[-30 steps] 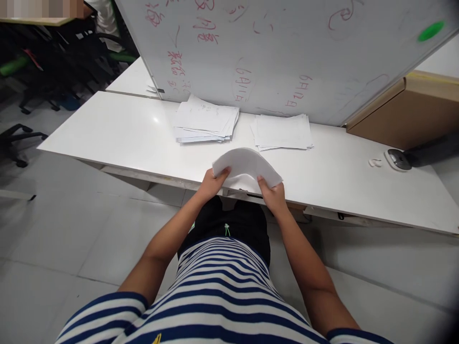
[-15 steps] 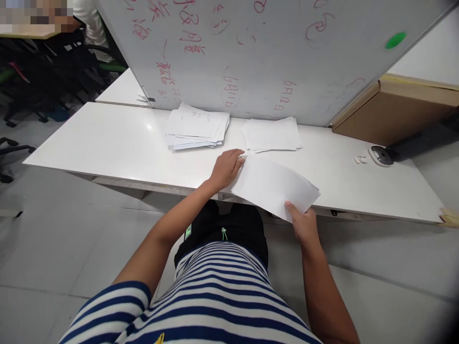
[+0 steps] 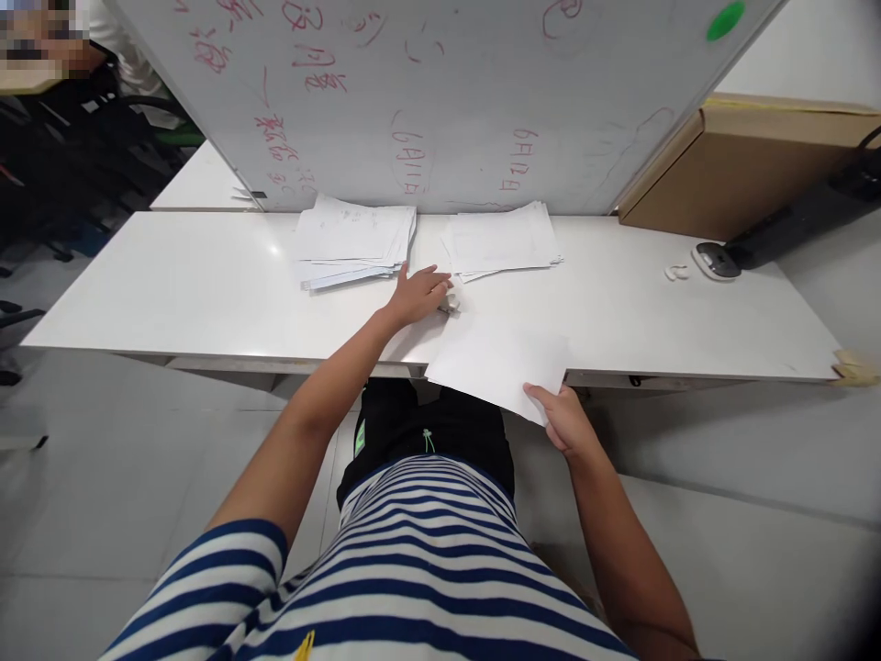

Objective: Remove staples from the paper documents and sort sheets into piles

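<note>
My right hand (image 3: 565,420) pinches the near right corner of some white paper (image 3: 499,363), thumb on top and fingers underneath. The paper lies partly on the desk and juts over its front edge; how many sheets there are I cannot tell. My left hand (image 3: 418,294) is off the paper, just beyond its far left corner, with its fingers stretched out and apart. Under the fingertips shows a small pale, shiny object (image 3: 450,301), partly hidden, whose kind I cannot make out. Behind the hands lie a left paper stack (image 3: 358,237) and a right paper stack (image 3: 506,240).
A whiteboard (image 3: 447,101) with red writing stands along the back of the white desk (image 3: 172,285). To the right are a cardboard box (image 3: 743,174), a computer mouse (image 3: 716,262) and a small white piece (image 3: 676,273). Chairs and a person's sleeve (image 3: 128,41) appear at far left.
My left hand has let go of the paper's left corner and moved left, uncovering the small pale object. The paper has lowered and flattened, still in my right hand. The view has shifted slightly.
</note>
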Demonstrator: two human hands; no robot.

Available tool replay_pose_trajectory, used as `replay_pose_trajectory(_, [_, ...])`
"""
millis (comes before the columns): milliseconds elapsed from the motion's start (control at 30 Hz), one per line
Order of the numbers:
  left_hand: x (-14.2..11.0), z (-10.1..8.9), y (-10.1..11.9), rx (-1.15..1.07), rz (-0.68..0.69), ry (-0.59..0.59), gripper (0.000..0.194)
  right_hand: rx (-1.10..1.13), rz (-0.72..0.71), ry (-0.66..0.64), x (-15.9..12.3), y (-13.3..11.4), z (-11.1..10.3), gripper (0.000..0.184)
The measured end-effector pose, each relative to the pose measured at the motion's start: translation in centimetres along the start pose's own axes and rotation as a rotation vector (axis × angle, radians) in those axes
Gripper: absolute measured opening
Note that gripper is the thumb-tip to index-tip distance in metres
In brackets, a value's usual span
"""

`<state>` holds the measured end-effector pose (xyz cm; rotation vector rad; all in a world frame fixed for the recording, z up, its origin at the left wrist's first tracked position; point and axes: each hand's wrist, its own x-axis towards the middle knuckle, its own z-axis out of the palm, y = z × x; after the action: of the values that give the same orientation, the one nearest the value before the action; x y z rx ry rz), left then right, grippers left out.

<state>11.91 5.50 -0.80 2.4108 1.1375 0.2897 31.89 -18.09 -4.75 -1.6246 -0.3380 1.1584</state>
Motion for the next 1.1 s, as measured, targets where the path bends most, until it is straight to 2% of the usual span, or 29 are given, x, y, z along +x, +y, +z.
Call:
replay_pose_trajectory(133, [1.7,0.1,1.3,0.002,-0.013,0.066,0.055,0.062,-0.006,-0.052,0.9,1.0,0.3,0.038])
replay_pose_trajectory(300, [3.3,1.5,1.7,0.066,-0.067,0.003,0.053,0.111,-0.021,-0.093,1.4,2.1,0.4,0.042])
replay_pose_trajectory(400, [3.3,2.2,1.5,0.099,-0.103,-0.009,0.053,0.113,0.018,-0.073,1.0,2.3,0.7,0.038])
replay_pose_trajectory(633, [3.1,2.9,1.1,0.166,-0.079,0.048,0.05,0.161,0.049,-0.062,-0.5,1.7,1.9,0.033])
replay_pose_trajectory(867, [3.4,3.2,1.3,0.193,-0.045,0.05,0.046,0.097,0.029,-0.086,-0.3,2.1,1.5,0.035])
replay_pose_trajectory(1100, [3.7,3.8,1.6,0.164,-0.09,0.069,0.046,0.064,0.003,-0.075,0.0,2.0,1.4,0.037])
